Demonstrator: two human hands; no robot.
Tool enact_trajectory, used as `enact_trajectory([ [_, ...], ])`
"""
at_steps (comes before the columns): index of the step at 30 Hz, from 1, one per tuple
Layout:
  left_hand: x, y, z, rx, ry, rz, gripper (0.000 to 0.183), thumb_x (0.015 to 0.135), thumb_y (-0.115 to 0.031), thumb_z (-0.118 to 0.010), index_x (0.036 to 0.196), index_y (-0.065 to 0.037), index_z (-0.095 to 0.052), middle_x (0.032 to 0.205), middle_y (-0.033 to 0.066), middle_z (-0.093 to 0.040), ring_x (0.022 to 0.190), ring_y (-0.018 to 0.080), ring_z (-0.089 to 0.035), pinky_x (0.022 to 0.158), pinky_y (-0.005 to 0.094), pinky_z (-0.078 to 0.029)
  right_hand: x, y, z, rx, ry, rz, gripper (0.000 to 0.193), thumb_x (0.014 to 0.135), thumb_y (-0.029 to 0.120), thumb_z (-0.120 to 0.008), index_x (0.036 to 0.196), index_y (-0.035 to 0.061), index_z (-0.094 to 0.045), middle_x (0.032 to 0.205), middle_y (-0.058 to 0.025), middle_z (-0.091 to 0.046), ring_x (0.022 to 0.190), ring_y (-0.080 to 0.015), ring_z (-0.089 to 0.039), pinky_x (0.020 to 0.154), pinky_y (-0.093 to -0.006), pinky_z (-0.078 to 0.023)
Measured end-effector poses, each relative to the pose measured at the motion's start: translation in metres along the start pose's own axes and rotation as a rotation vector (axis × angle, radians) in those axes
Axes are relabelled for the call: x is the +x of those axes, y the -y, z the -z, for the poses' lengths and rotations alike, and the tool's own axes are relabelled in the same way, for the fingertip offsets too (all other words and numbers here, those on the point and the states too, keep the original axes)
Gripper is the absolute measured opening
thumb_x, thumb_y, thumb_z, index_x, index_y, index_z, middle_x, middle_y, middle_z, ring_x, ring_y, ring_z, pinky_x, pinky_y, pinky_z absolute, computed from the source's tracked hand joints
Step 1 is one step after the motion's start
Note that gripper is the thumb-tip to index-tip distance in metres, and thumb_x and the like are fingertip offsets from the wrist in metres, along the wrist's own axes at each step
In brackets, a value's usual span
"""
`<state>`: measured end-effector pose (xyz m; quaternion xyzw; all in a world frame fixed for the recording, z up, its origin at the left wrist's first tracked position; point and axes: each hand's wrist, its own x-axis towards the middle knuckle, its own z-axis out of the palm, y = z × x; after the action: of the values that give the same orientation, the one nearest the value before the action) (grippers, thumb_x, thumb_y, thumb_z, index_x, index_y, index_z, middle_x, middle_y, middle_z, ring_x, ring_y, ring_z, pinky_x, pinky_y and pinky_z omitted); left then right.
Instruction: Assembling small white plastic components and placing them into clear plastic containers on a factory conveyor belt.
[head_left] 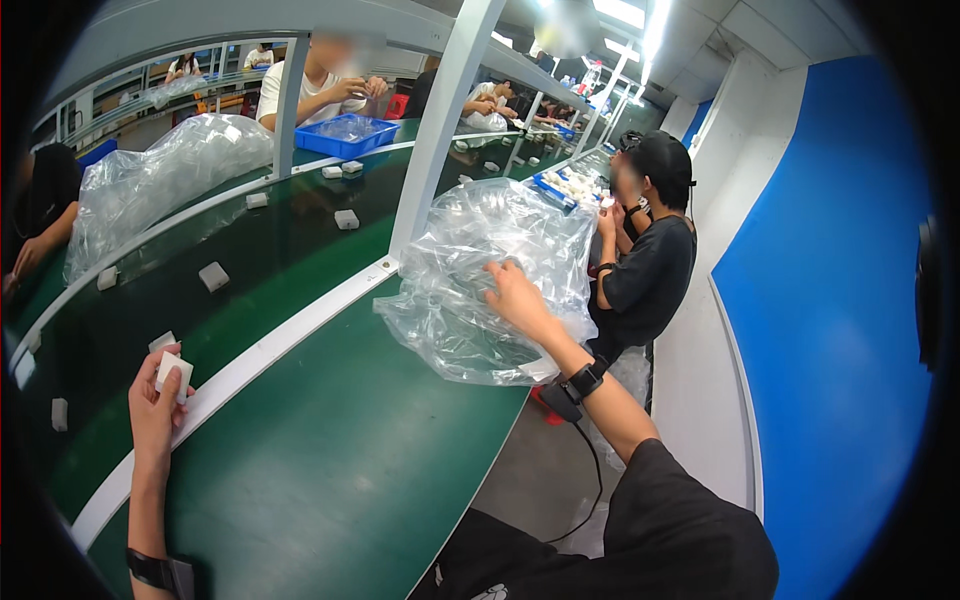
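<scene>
My left hand (152,412) is closed around a small white square plastic block (174,372), held over the white edge strip of the conveyor. Just beyond the fingers, another white block (163,342) shows in part. On the right, my right hand (518,298) reaches onto a large clear plastic bag (455,330), its fingers apart and touching the crumpled film. Nothing shows gripped in that hand. The bag lies on the green worktop (330,480) against a grey upright post.
Several white blocks (213,277) lie scattered on the dark green conveyor belt (300,235). Across it are a second clear bag (180,170), a blue tray (345,137) and co-workers. A person in black (655,240) stands at the right beyond my bag. A post (435,140) rises beside the belt.
</scene>
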<state>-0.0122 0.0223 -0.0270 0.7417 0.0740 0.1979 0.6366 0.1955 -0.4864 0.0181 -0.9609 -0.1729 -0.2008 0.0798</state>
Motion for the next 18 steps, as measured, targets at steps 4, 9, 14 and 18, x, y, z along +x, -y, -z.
enact_trajectory([
  [4,-0.009,-0.013,-0.001,-0.063,-0.012,0.036,0.031,0.099,-0.029,-0.061,0.122,-0.008,-0.062,0.069,-0.0024,-0.053,0.051,0.002,-0.049,0.042,0.0158,-0.035,0.019,0.001,0.001,0.168,0.26,-0.077,0.028,0.084,0.014,-0.067,0.108,0.0009,-0.062,0.1,-0.0191,-0.061,0.102,-0.0388,-0.062,0.083,-0.0476,-0.052],
  [9,-0.01,-0.021,-0.005,-0.06,0.064,0.025,0.028,0.098,-0.024,-0.06,0.121,-0.007,-0.064,0.075,-0.0017,-0.054,0.056,0.0043,-0.053,0.047,0.0172,-0.039,0.02,-0.001,-0.014,0.008,0.087,0.178,0.028,0.08,0.01,-0.066,0.106,0.0008,-0.062,0.098,-0.0185,-0.061,0.102,-0.0386,-0.062,0.084,-0.0479,-0.051],
  [14,-0.015,-0.023,-0.004,-0.025,0.091,-0.003,0.031,0.095,-0.02,-0.063,0.124,-0.008,-0.062,0.081,-0.0008,-0.059,0.06,0.0044,-0.053,0.051,0.018,-0.041,0.028,-0.022,-0.018,-0.024,0.194,0.265,0.044,0.077,0.007,-0.066,0.12,0.0028,-0.058,0.105,-0.0195,-0.058,0.104,-0.04,-0.056,0.087,-0.0481,-0.048],
  [18,-0.012,-0.023,-0.006,-0.02,0.062,0.017,0.036,0.093,-0.018,-0.066,0.127,-0.009,-0.057,0.096,0.0014,-0.06,0.066,0.0049,-0.054,0.056,0.0186,-0.042,0.008,0.023,0.025,-0.202,0.119,0.167,0.045,0.075,0.01,-0.07,0.117,0.0025,-0.057,0.102,-0.0201,-0.056,0.105,-0.0396,-0.056,0.088,-0.0505,-0.047],
])
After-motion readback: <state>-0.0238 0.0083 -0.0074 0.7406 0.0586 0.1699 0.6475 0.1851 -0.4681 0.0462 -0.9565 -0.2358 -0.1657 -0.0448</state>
